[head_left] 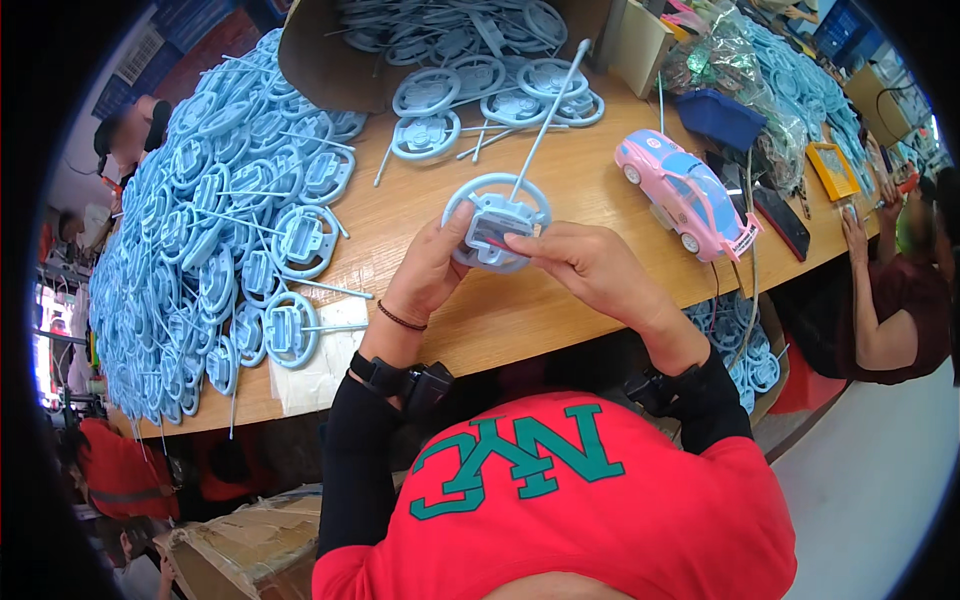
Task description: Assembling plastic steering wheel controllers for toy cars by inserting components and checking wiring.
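A light-blue plastic toy steering wheel (500, 222) is tilted up above the wooden table (570, 190). From its top a long thin rod of the same blue slants up to the right. My left hand (430, 265) is closed around the wheel's left side, thumb on the rim. The fingers of my right hand (595, 268) are pinched together at the wheel's hollow centre, low on the right. A small reddish bit shows by those fingertips; what it is I cannot make out. Just beyond the wheel lie several similar blue wheels (425, 135) with rods.
A tall heap of blue wheels (215, 200) covers the table's left. A cardboard box (325, 60) of wheels stands at the back. To the right are a pink toy car (685, 190), a blue bin (722, 118), a dark phone-like slab (782, 222) and another person's arm (868, 290).
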Motion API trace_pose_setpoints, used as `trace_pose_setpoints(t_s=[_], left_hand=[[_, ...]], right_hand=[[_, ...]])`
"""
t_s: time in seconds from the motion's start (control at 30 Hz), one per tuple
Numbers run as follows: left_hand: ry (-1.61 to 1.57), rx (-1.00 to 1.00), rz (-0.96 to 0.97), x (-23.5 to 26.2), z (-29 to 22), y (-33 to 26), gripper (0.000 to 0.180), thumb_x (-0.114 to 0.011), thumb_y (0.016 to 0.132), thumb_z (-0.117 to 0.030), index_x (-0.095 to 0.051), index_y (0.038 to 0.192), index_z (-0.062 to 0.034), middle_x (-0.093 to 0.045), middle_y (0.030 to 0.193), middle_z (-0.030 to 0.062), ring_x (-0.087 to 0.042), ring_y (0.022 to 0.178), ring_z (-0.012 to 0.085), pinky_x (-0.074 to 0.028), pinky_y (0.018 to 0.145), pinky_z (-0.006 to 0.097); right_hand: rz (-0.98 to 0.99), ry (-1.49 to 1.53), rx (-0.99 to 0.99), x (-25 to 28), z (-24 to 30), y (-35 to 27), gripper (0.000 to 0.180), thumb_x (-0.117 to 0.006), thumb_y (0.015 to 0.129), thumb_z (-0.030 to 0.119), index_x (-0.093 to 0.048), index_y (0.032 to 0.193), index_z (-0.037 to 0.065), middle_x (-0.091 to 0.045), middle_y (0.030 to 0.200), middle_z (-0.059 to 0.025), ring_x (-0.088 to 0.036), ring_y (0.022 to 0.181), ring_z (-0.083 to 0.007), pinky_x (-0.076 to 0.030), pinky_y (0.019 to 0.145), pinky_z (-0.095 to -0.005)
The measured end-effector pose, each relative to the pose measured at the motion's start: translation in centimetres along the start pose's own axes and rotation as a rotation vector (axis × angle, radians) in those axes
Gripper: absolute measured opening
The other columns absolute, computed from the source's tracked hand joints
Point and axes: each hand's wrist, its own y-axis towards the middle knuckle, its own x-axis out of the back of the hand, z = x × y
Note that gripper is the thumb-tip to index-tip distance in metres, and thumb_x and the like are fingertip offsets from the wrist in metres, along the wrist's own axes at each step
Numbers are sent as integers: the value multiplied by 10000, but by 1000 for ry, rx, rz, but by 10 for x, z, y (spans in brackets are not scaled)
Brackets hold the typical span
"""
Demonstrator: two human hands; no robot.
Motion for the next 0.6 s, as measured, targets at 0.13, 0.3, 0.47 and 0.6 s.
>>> trace_pose_setpoints(t_s=[0.13,0.3,0.47,0.6], left_hand=[[22,4,30,0,-1,-2,422,-464,988,-371,-535,1197,-12,-631,1121,101,-626,1016,178,-514,899,327],[37,23,-8,-2,0,-1,416,-466,988,-370,-540,1184,-10,-639,1088,93,-633,976,167,-526,867,321],[147,-14,-92,5,5,1,411,-479,990,-344,-536,1204,1,-649,1057,85,-637,926,155,-525,832,304],[498,-248,-355,12,-16,-8,392,-474,996,-292,-517,1244,8,-647,1071,86,-633,943,181,-505,857,296]], right_hand=[[-19,12,2,-6,-1,-4,355,-603,834,29,-651,1166,144,-644,925,-119,-629,820,-301,-494,710,-370],[-36,-4,-30,-9,-2,-6,322,-601,838,53,-664,1141,142,-661,946,-121,-635,839,-315,-504,716,-387],[-59,-5,-31,-16,-7,-5,322,-606,839,61,-659,1148,135,-644,884,-120,-624,805,-309,-496,699,-386],[-81,64,-14,-12,0,-7,332,-616,841,64,-652,1165,128,-608,799,-118,-595,736,-290,-474,669,-379]])
